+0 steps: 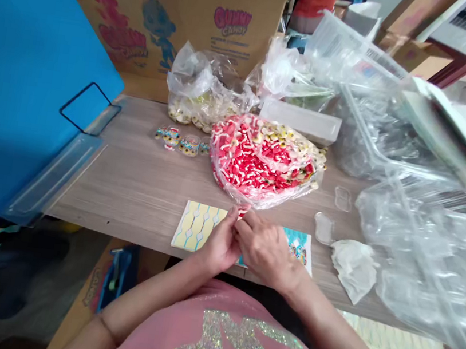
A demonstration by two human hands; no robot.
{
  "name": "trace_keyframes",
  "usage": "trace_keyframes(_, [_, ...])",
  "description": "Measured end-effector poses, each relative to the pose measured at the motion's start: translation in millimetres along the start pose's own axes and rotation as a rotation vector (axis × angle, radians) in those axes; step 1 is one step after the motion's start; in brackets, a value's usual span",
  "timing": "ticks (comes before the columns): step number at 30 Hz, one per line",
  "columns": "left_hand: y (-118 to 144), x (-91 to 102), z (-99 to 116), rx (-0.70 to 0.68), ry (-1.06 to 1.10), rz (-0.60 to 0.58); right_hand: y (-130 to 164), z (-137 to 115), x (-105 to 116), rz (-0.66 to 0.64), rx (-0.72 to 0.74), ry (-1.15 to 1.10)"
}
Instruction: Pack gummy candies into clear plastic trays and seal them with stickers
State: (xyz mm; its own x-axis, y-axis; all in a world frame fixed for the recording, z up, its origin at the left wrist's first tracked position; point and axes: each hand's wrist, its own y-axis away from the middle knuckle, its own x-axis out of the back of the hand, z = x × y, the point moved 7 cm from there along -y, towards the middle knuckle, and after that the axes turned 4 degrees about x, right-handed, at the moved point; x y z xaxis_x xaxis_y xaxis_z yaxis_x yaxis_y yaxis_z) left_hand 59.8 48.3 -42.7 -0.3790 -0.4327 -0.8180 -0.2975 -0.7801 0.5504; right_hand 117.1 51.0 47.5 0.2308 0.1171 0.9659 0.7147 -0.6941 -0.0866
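Note:
Close together in front of me, my left hand and my right hand are both closed, fingers pinched around a small red-and-white gummy candy that shows only at the fingertips. Under them lies a sheet of stickers, yellow with blue lines at the left and turquoise with printed figures at the right; its middle is hidden by my hands. Just beyond is an open plastic bag of red-and-white gummy candies, with yellow-and-white eye-shaped candies along its back. Several filled clear packs lie left of the bag.
Another bag of eye-shaped candies stands behind, before a large cardboard box. Clear plastic shells and a crumpled white tissue lie right, beside stacked clear plastic trays. A blue panel borders the left. A person in red is behind.

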Motion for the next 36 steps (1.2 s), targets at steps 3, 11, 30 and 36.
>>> trace_keyframes(3, [4.7,3.5,1.7,0.024,0.054,0.029,-3.6,-0.7,-3.7,0.085,0.019,-0.161])
trace_keyframes(11, [11.4,7.1,11.9,0.023,-0.002,0.006,10.6,7.1,7.7,0.346,0.032,-0.607])
trace_keyframes(30, [9.9,15.9,14.3,-0.028,-0.034,-0.010,17.5,15.9,-17.2,0.478,-0.080,-0.221])
trace_keyframes(36, [8.5,15.0,10.8,-0.002,-0.037,-0.038,8.2,14.8,-16.0,0.185,-0.020,-0.357])
